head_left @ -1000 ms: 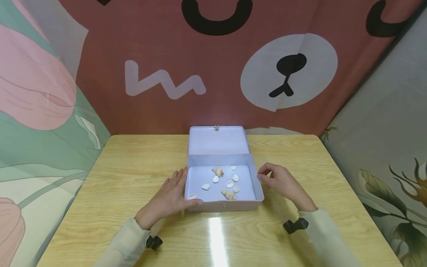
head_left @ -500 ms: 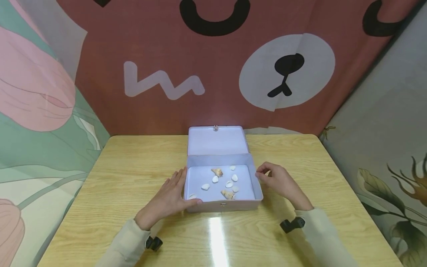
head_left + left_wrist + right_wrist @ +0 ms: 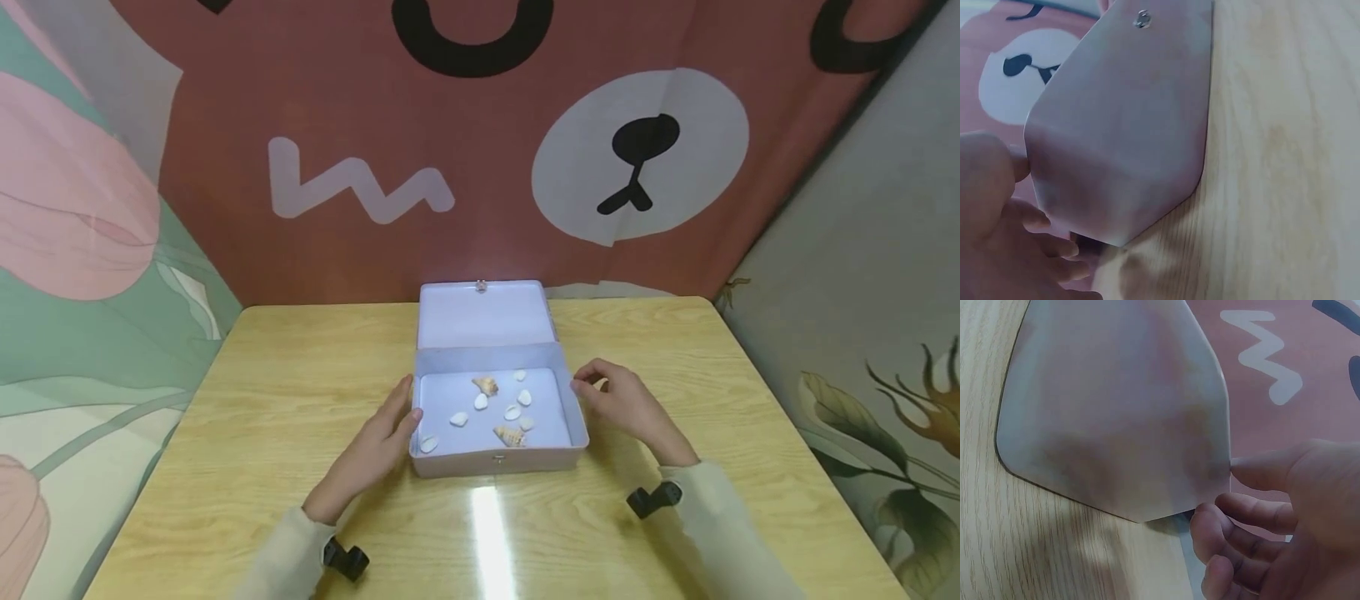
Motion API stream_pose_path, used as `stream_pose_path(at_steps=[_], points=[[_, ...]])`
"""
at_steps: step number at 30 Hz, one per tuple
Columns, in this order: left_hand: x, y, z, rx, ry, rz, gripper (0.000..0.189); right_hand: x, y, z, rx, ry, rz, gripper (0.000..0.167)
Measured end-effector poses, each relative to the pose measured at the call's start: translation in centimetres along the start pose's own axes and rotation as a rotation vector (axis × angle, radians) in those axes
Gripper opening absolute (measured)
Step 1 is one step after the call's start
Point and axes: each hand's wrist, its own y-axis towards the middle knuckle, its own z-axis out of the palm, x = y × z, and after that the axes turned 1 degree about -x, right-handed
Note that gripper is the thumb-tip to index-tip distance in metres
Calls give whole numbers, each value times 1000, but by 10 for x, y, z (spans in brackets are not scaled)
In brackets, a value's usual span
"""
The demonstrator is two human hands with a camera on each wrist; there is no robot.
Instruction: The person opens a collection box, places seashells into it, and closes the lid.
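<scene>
In the head view a pale tin box (image 3: 495, 462) lies on the table with its hinged lid (image 3: 483, 315) tipped back. Loose on its floor are several small white shells (image 3: 459, 419) and two brownish spiral shells, one a conch-like shell (image 3: 511, 436) near the front wall. My left hand (image 3: 378, 442) holds the box's left side, thumb at the rim and fingers along the outside. On the opposite side, my right hand (image 3: 626, 407) pinches the rim between thumb and curled fingers. The right wrist view shows that thumb (image 3: 1260, 472) right at the rim.
The wooden table (image 3: 322, 358) extends around the box on both sides and in front. A cloth with a printed bear (image 3: 360, 267) hangs just behind the lid. Floral cloths (image 3: 862, 275) stand at the left and right sides.
My left thumb has drawn back from the front corner to the left rim, uncovering a white shell in the front left corner. My right hand stays at the right rim.
</scene>
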Motion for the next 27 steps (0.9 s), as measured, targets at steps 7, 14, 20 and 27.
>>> stream_pose_path(at_steps=[7,14,20,27], points=[[6,16,-4,20,-77,-131,70,-6,13,6,-39,30,-43,31],[10,43,-5,-19,-163,-139,73,-10,31,12,-46,118,2,41],[13,70,-7,-61,-211,-143,71,-15,50,16,-76,190,39,47],[11,94,-12,-63,-275,-224,73,-16,72,22,-109,271,123,53]])
